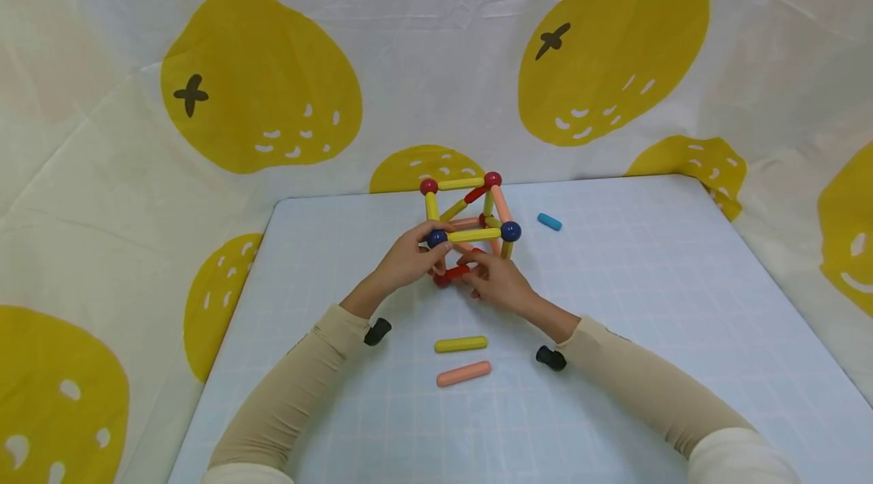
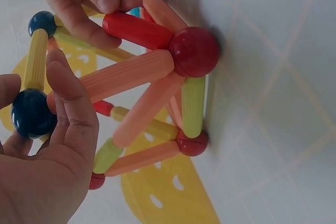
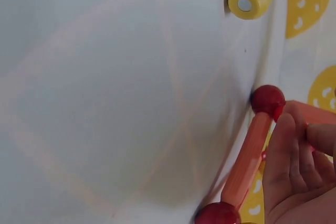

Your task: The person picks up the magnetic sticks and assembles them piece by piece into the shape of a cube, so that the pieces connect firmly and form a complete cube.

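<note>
A cube-like frame of magnetic rods and balls stands on the table. My left hand (image 1: 407,258) grips the dark blue ball (image 2: 32,114) at its upper near-left corner. A pink rod (image 2: 128,74) runs from there down to a red ball (image 2: 194,52) on the table. My right hand (image 1: 501,283) pinches the free end of a short red rod (image 2: 139,31), whose other end touches that red ball. A second blue ball (image 1: 511,231) tops the near-right corner, joined by a yellow rod (image 1: 474,235). In the right wrist view, curled fingers (image 3: 283,156) hide the red rod.
Nearer me on the table lie a loose yellow rod (image 1: 461,344) and a pink rod (image 1: 464,373). A short blue rod (image 1: 549,222) lies right of the frame. A lemon-print cloth (image 1: 436,90) hangs behind the table (image 1: 648,302).
</note>
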`<action>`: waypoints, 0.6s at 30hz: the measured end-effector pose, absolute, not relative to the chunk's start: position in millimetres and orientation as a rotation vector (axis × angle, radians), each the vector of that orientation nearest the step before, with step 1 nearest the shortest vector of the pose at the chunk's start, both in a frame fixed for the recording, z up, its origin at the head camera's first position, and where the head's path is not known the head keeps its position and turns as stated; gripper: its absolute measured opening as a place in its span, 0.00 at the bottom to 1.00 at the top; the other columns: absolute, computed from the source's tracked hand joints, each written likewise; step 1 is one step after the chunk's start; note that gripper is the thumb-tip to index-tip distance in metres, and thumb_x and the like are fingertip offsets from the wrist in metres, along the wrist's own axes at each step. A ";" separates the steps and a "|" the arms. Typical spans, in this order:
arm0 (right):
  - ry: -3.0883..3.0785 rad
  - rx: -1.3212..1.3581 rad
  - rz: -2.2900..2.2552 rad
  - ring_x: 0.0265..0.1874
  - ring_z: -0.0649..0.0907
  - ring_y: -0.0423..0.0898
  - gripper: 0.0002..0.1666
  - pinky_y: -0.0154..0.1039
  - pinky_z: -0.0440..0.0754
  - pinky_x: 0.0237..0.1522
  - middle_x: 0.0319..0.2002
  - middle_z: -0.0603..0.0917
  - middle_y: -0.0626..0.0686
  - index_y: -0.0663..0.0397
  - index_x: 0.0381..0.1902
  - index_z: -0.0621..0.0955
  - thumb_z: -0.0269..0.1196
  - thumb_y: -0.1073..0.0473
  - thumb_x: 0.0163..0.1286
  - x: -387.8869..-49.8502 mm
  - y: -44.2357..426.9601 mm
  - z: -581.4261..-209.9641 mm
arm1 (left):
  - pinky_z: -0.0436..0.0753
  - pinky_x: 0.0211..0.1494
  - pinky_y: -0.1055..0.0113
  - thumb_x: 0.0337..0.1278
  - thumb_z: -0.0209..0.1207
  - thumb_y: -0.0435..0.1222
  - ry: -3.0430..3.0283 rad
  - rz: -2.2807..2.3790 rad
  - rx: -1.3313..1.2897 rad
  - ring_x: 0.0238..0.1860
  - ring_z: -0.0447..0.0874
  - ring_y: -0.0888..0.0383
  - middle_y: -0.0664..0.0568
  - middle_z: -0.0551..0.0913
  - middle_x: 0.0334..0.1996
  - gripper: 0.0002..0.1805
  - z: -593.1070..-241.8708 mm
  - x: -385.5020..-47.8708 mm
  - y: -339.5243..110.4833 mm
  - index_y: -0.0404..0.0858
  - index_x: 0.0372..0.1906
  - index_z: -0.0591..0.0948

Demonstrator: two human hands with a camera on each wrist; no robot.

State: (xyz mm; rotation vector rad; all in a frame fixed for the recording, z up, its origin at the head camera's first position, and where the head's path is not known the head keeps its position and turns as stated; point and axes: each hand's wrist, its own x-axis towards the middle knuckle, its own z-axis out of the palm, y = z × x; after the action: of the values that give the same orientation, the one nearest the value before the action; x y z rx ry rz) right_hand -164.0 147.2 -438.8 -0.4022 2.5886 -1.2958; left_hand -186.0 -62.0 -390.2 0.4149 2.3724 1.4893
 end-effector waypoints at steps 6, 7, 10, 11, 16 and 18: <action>2.563 -0.287 -1.252 0.23 0.83 0.46 0.26 0.35 0.80 0.27 0.41 0.90 0.51 0.43 0.70 0.75 0.62 0.56 0.76 -151.5 161.1 -439.1 | 0.88 0.46 0.53 0.75 0.57 0.43 2.381 1.465 0.453 0.40 0.85 0.35 0.38 0.84 0.35 0.21 -389.8 -186.6 -61.9 0.49 0.67 0.73; 2.541 -0.246 -1.227 0.22 0.83 0.46 0.24 0.35 0.80 0.26 0.39 0.90 0.50 0.43 0.68 0.76 0.62 0.55 0.76 -147.3 165.1 -440.4 | 0.88 0.45 0.56 0.75 0.57 0.43 2.383 1.459 0.451 0.40 0.85 0.36 0.39 0.84 0.36 0.21 -390.0 -186.8 -61.6 0.49 0.68 0.73; 2.410 -0.155 -1.154 0.19 0.82 0.45 0.19 0.35 0.79 0.24 0.33 0.89 0.48 0.44 0.62 0.78 0.62 0.51 0.76 -132.0 178.3 -447.2 | 0.87 0.44 0.59 0.75 0.57 0.44 2.392 1.441 0.434 0.40 0.85 0.39 0.39 0.84 0.38 0.21 -391.2 -187.6 -60.9 0.51 0.68 0.73; 2.359 -0.135 -1.133 0.18 0.81 0.45 0.19 0.35 0.79 0.23 0.31 0.89 0.48 0.45 0.61 0.79 0.62 0.51 0.76 -126.6 182.6 -450.0 | 0.87 0.45 0.58 0.75 0.57 0.44 2.391 1.442 0.429 0.40 0.85 0.39 0.39 0.84 0.39 0.21 -391.5 -187.7 -60.7 0.52 0.68 0.73; 2.156 -0.151 -1.148 0.16 0.81 0.42 0.19 0.34 0.81 0.23 0.32 0.90 0.48 0.49 0.60 0.79 0.62 0.50 0.76 -103.0 196.5 -460.5 | 0.88 0.46 0.55 0.75 0.57 0.44 2.383 1.447 0.417 0.41 0.86 0.39 0.36 0.84 0.42 0.22 -392.3 -188.1 -60.9 0.51 0.69 0.72; 2.105 -0.188 -1.184 0.16 0.82 0.42 0.20 0.34 0.82 0.24 0.34 0.90 0.49 0.50 0.61 0.78 0.62 0.50 0.76 -97.3 195.8 -463.0 | 0.88 0.45 0.57 0.75 0.57 0.44 2.381 1.450 0.422 0.41 0.86 0.38 0.35 0.84 0.41 0.22 -393.1 -188.1 -61.5 0.49 0.69 0.72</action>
State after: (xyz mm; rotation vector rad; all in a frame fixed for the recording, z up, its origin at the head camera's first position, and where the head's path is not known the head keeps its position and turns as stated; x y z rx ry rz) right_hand -97.3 195.8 -463.0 -0.1883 2.1052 -1.1839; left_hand -188.1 -61.5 -393.1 0.4217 2.3812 1.4500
